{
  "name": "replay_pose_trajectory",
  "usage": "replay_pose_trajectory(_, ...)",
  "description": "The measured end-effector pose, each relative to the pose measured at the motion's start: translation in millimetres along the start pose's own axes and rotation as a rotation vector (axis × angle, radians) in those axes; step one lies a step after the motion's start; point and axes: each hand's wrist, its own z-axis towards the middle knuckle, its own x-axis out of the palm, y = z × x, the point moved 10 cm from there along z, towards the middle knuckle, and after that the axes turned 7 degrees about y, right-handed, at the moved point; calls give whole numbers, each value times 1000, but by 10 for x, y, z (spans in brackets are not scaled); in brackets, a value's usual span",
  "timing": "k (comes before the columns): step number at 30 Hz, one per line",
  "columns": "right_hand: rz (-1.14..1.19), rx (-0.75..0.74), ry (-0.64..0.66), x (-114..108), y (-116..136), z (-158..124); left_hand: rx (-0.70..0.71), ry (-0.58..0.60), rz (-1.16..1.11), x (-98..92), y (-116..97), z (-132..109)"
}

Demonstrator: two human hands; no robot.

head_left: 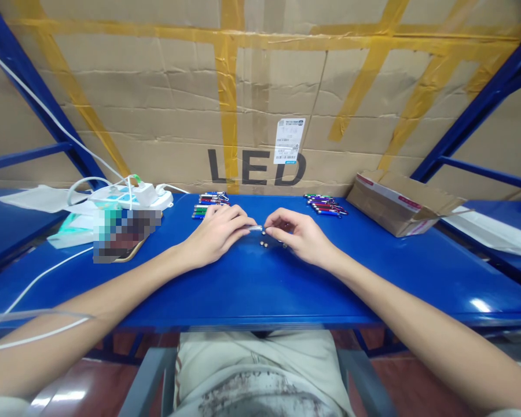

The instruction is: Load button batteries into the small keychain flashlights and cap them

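My left hand (221, 231) pinches a small silvery tube (255, 228) that points right, over the blue table (252, 289). Close to the tube's right end, my right hand (301, 234) has its thumb and forefinger together around something small and dark. Just below and between the hands lie several tiny metallic pieces (264, 244), partly hidden by the right fingers. Behind my left hand is a row of coloured metal pens or small lights (206, 201). A second group (324, 205), red, blue and green with clips, lies behind my right hand.
An open cardboard box (391, 202) stands at the back right. At the left are a white power strip (156, 200) with cables, a phone-like object (134, 243) partly blurred out, and a plastic bag (69, 231). A large cardboard sheet marked LED (256, 168) rises behind the table.
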Motion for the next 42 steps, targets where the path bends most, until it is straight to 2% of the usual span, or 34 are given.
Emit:
replay_pose_trajectory(18, 86, 0, -60, -27, -11, -22, -57, 25, -202, 69, 48, 13)
replay_pose_trajectory(24, 5, -7, -35, -1, 51, -29, -58, 28, -221, 71, 32, 14)
replay_pose_trajectory(28, -34, -27, -74, -45, 86, -41, -63, 25, -221, 70, 39, 16)
replay_pose_trajectory(36, 47, -68, -88, -9, 176, -41, -53, 17, -289, 75, 10, 35)
replay_pose_trajectory(42, 113, -68, -113, 3, 181, -35, -45, -36, -361, 50, -25, 45)
